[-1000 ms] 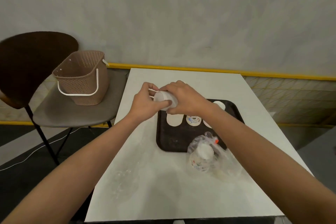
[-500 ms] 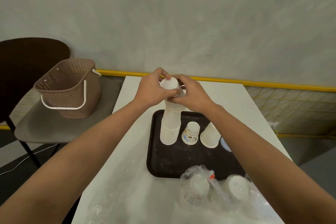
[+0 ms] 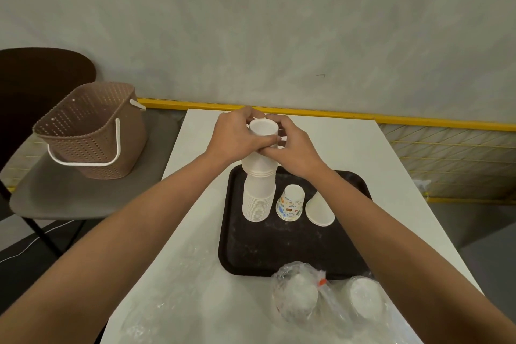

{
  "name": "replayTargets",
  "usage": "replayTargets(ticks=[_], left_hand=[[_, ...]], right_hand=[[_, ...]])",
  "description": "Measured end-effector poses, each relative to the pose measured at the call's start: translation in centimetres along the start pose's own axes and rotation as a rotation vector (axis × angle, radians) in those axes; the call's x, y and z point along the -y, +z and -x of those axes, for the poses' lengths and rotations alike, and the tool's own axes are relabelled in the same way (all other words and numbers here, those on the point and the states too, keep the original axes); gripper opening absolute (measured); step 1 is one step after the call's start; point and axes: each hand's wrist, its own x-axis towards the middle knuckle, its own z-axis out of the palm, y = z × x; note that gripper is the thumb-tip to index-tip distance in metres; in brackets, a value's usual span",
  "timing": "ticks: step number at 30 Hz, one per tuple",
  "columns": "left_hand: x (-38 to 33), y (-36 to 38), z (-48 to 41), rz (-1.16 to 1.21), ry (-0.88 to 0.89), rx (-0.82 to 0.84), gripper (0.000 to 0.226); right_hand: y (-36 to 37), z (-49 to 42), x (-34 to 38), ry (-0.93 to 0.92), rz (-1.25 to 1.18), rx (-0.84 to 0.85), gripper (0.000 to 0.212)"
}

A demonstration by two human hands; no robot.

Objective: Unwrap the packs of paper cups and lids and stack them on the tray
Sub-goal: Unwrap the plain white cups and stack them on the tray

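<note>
A tall stack of upside-down white paper cups (image 3: 258,198) stands on the left of the black tray (image 3: 282,248). My left hand (image 3: 237,135) and my right hand (image 3: 293,145) both grip the top of that stack, fingers curled round the uppermost cups. Beside the stack on the tray sit one printed cup (image 3: 290,203) and a short white cup stack (image 3: 319,208), both upside down. Two packs still in clear plastic wrap (image 3: 300,294) lie on the table in front of the tray.
Loose clear plastic film (image 3: 167,313) lies on the white table (image 3: 351,148) near its front left edge. A brown perforated basket (image 3: 89,130) sits on a chair (image 3: 69,193) to the left. A wall with a yellow strip runs behind the table.
The view tilted so the whole cup stack shows. Both hands stayed on the stack's top and lowered slightly, with the stack upright on the tray.
</note>
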Motion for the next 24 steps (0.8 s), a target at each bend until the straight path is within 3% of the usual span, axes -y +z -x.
replayTargets(ticks=[24], left_hand=[[3.1,3.2,2.7,-0.052,-0.092,0.198,0.061]], right_hand=[[2.8,2.1,-3.9,0.178,0.084,0.094,0.069]])
